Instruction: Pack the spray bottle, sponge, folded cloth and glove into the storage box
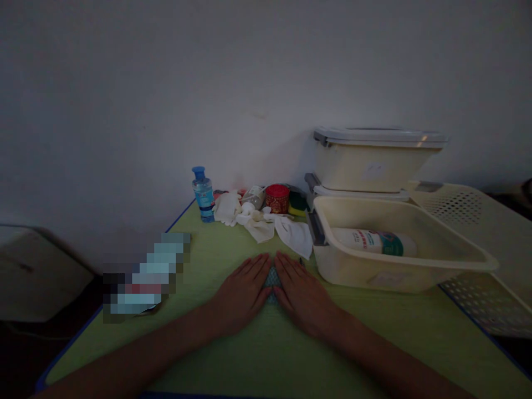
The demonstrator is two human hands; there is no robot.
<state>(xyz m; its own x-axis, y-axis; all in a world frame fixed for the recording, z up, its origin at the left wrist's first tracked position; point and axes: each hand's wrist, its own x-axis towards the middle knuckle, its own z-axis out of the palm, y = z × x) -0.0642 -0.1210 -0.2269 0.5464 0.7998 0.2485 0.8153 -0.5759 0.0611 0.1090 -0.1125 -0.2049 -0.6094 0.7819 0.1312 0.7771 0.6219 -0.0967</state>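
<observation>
My left hand point(243, 289) and my right hand point(302, 291) lie flat on the green table point(224, 360), angled toward each other with fingers stretched out. In the gap between them shows a small blue-grey patterned item point(272, 279). Both hands rest at its sides and partly cover it, so its kind and full shape are hidden. Just beyond the fingertips lie a white cloth point(294, 234) and white gloves point(228, 208). A small dark object point(301, 262) pokes out beside my right fingers; I cannot make it out.
A blue bottle point(203, 197), a red patterned round container point(277, 198) and a yellow-green sponge point(297, 204) line the back. Right of my hands, an open cream bin point(374, 277) holds a white bottle point(372, 242). Behind it are a lidded box point(369, 166) and perforated basket point(490, 216).
</observation>
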